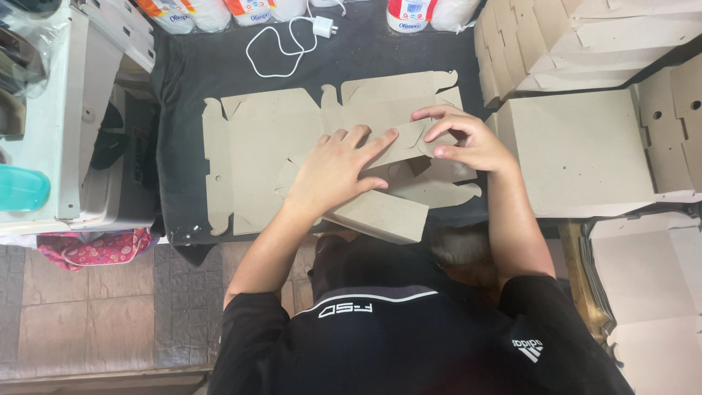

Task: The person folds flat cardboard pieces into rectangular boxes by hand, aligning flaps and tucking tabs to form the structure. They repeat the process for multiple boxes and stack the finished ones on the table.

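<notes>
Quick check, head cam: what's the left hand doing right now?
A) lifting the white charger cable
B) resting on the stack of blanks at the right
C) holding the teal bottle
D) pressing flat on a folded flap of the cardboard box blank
D: the left hand lies palm-down, fingers spread, on a folded flap of the cardboard box blank, while the right hand pinches the flap's far end; the white charger cable lies untouched.

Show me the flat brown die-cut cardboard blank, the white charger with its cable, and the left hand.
Flat brown die-cut cardboard blank (252, 157): head view, on its bare left panel.
White charger with its cable (323, 27): head view, on the plug block.
Left hand (333, 172): head view, on the back of the hand, pressing the blank.
</notes>
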